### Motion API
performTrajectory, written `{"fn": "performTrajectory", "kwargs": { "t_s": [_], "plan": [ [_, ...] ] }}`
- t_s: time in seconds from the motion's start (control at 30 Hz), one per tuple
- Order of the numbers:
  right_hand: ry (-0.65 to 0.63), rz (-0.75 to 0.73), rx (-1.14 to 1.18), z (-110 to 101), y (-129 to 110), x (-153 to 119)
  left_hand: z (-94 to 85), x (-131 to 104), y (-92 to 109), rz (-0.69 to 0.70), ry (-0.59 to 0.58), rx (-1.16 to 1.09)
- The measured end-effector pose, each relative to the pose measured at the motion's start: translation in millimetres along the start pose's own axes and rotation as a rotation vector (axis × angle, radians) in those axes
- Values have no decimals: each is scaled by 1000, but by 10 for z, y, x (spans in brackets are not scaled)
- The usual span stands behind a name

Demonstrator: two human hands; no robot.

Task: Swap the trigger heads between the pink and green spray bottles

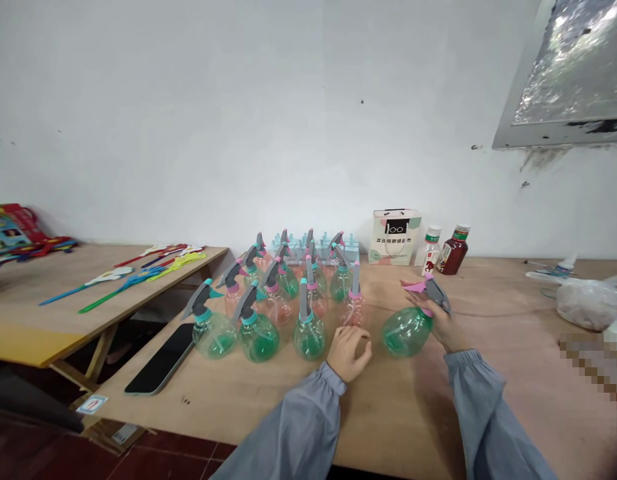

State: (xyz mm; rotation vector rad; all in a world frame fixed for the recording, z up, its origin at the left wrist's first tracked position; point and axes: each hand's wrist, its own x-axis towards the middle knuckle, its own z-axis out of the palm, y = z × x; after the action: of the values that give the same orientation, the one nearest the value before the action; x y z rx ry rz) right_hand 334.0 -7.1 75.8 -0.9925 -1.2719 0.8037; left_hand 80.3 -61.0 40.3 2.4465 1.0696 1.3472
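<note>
A green spray bottle (407, 331) with a grey and pink trigger head is gripped at its neck by my right hand (441, 323); it tilts, its round body leaning left. My left hand (349, 352) rests near the table top, fingers curved with a gap between thumb and fingertips and nothing visible in it. Just left of that hand stands a green spray bottle (309, 337) with a teal collar. Behind it is a pink spray bottle (353, 310). Several more green and pink spray bottles stand in rows farther left and back, such as a front green one (259, 339).
A phone (161, 360) lies at the table's left edge. Behind the bottles is a light-blue rack (351, 252). A paper bag (394, 239), a white bottle (430, 250) and a dark red bottle (454, 251) stand by the wall. A plastic bag (591, 303) lies right. Colourful sticks (106, 296) lie on the left table.
</note>
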Motion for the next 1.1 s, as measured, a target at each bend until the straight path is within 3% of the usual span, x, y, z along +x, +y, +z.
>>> {"fn": "performTrajectory", "kwargs": {
  "t_s": [0.1,0.27,0.33,0.5,0.67,0.83,1.1],
  "plan": [
    [-109,44,226,117,-124,-130,50,-24,-70,-52,57,-26],
    [-244,236,474,291,-243,-287,205,-11,-143,-85,429,6],
    [-261,259,497,351,-236,-315,245,13,-184,-140,504,17],
    [-182,181,479,454,-198,-334,300,84,-307,-286,399,-59],
    [-249,272,473,530,-277,-393,322,99,-402,-415,304,-190],
    [-246,145,429,571,-327,-415,334,67,-448,-508,211,-271],
    [-284,230,460,589,-219,-422,359,55,-453,-554,190,-296]
  ]
}}
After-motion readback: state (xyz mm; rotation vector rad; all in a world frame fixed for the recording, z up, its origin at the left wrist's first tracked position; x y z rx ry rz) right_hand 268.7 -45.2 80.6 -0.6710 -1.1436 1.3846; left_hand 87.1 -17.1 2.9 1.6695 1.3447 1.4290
